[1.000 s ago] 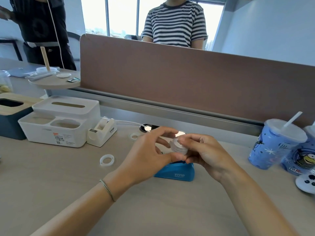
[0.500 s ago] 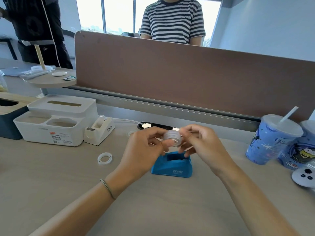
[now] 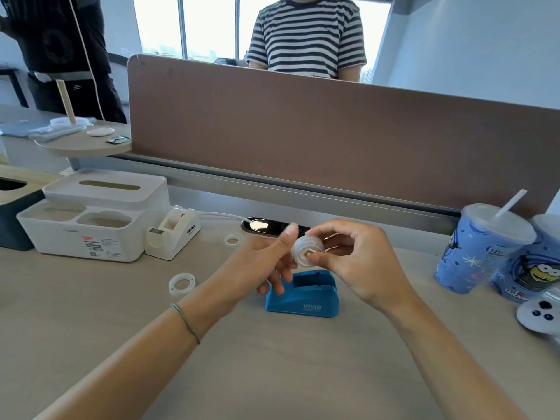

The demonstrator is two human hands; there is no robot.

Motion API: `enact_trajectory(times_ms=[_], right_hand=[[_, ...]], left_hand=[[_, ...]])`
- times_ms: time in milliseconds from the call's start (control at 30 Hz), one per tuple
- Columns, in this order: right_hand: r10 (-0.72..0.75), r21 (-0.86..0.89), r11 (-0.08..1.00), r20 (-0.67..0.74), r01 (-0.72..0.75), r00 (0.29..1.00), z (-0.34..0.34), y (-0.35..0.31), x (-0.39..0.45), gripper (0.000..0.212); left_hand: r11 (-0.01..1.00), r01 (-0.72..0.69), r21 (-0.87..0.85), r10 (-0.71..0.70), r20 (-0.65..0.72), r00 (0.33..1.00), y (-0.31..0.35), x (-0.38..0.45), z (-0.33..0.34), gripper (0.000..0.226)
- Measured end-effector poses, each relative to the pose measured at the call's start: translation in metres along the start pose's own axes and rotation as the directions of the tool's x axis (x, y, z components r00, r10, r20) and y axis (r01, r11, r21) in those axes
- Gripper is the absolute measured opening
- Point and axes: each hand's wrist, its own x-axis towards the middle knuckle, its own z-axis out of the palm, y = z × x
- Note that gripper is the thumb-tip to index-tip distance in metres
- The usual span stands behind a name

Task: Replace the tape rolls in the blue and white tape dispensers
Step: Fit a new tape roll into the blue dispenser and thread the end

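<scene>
- Head view: the right hand [image 3: 360, 262] pinches a clear tape roll [image 3: 306, 251] between thumb and fingers, holding it in the air just above the blue tape dispenser [image 3: 303, 295].
- The left hand [image 3: 260, 262] is beside the roll, its grip released — thumb raised near the roll's left edge, fingers loosely spread and pointing down toward the blue dispenser's open slot; whether the thumb touches the roll cannot be told.
- The blue tape dispenser stands on the desk [image 3: 91, 344] under both hands, its cradle empty.
- The white tape dispenser [image 3: 174, 234] sits well to the left, against a white organiser box [image 3: 91, 219], with a roll in it.
- Two empty white tape cores lie flat on the desk — one [image 3: 181, 283] left of the left wrist, the other [image 3: 234, 239] farther back near the white dispenser.
- Two blue lidded cups [image 3: 478, 247] stand at the right edge; one has a straw.
</scene>
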Motion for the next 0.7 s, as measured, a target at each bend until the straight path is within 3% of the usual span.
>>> enact_trajectory(times_ms=[133, 233, 300, 500, 700], right_hand=[[0.005, 0.074, 0.997, 0.018, -0.006, 1.0, -0.003, 0.003, 0.001, 0.023], [0.008, 0.085, 0.996, 0.033, -0.011, 0.999, -0.008, 0.005, 0.003, 0.025], [0.014, 0.067, 0.998, 0.046, -0.017, 0.999, -0.008, 0.008, 0.003, 0.025], [0.074, -0.08, 0.995, 0.101, -0.066, 0.992, -0.007, 0.018, 0.003, 0.031], [0.084, -0.18, 0.982, 0.133, -0.06, 0.988, -0.004, 0.021, 0.002, 0.03]], left_hand=[[0.997, -0.04, -0.06, 0.046, 0.096, 0.994, -0.002, 0.003, 0.007, 0.073], [0.991, -0.035, -0.133, 0.053, 0.133, 0.99, -0.003, 0.004, 0.004, 0.043], [0.99, -0.042, -0.138, 0.06, 0.133, 0.989, -0.002, 0.006, 0.001, 0.035], [0.946, -0.12, 0.3, 0.142, -0.055, 0.988, -0.004, 0.009, -0.003, 0.03], [0.861, -0.062, 0.504, 0.196, -0.216, 0.957, -0.013, 0.006, 0.008, 0.03]])
